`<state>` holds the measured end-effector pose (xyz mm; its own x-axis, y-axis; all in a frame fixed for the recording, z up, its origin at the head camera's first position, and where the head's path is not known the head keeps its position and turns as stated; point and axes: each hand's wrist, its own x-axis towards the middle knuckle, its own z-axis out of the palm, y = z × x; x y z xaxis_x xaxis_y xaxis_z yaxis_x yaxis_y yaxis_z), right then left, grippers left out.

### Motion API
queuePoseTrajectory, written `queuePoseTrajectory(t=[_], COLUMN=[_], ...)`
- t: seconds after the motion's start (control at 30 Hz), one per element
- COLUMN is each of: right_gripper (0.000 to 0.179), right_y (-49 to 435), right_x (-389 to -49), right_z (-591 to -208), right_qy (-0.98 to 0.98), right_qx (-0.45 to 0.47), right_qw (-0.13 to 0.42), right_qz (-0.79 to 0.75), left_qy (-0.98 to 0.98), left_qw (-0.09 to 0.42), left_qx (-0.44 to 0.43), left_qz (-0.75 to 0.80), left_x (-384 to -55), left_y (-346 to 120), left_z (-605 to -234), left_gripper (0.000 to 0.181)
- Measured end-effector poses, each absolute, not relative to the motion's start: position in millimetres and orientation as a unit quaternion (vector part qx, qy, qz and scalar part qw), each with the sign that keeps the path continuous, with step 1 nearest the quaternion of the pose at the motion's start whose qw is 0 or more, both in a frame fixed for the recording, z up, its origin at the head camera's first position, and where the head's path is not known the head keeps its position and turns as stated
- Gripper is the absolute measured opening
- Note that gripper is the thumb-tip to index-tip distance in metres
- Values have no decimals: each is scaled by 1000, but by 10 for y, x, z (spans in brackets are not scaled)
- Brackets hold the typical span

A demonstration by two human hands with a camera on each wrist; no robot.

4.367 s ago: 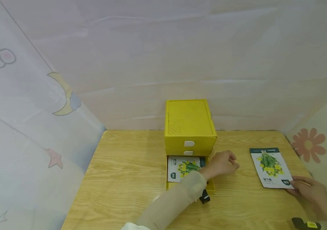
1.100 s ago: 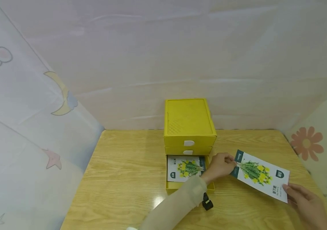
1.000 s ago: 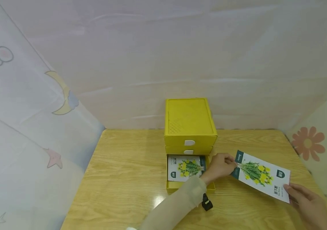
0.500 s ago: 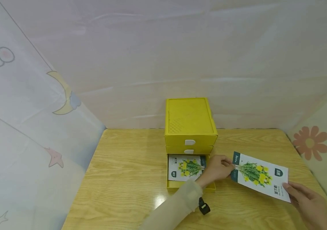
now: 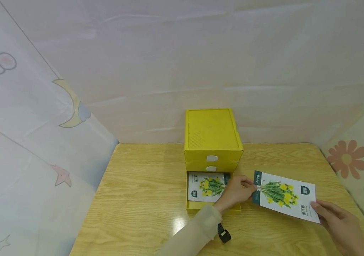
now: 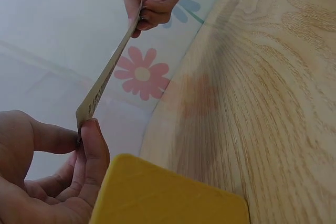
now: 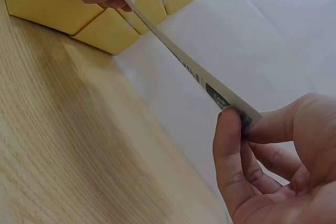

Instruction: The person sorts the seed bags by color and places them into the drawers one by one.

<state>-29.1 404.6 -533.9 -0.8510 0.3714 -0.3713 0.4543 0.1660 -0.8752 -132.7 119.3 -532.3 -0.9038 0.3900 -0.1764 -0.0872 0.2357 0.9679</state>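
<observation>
A white seed packet [image 5: 285, 195] with a green band and a picture of yellow flowers is held above the table, right of the yellow drawer box [image 5: 213, 129]. My left hand [image 5: 237, 190] pinches its green-banded end; my right hand [image 5: 340, 222] pinches the opposite end between thumb and fingers. Both wrist views show the packet [image 6: 107, 74] edge-on, stretched between the two hands. The box's lowest drawer [image 5: 196, 205] is pulled out, and a similar packet [image 5: 205, 186] lies flat in it. Part of that drawer is hidden behind my left hand and wrist.
The two upper drawers, with white handles [image 5: 212, 158], are closed. The wooden table [image 5: 143, 192] stretches to both sides of the box. A pale printed cloth [image 5: 169, 71] hangs behind and at the sides. A black strap [image 5: 224, 234] is at my left wrist.
The packet first lay on the table at the right, touched by my right hand. Both hands then lifted and turned it sideways, and it has since shifted left, toward the open drawer.
</observation>
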Motion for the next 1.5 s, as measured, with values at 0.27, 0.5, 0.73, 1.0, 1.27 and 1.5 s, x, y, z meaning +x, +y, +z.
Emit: queuePoseTrajectory(t=[0.27,0.5,0.73,1.0,1.27,1.5], right_gripper=[55,36,21,29,20,15], right_y=[3957,3921,3853,3764,3666,3570], right_x=[-320,-311,-334,-365,-378,-405], right_z=[-5320,-5325,-5304,-5296,-5274,-5262], right_qy=[757,738,713,710,697,681], right_qx=[273,239,230,233,206,182], right_qw=[26,22,21,36,33,31], right_qz=[-592,-631,-661,-664,-686,-708], left_qy=[754,749,733,743,744,744], left_qw=[194,201,206,202,191,179], left_qx=[90,77,66,68,67,64], left_qz=[621,627,645,634,637,640], left_x=[-1325,-1325,-1305,-1291,-1281,-1247], left_y=[1119,1045,940,816,713,600], left_z=[-5316,-5287,-5269,-5297,-5303,-5284], left_gripper=[8,7,7,7,4,4])
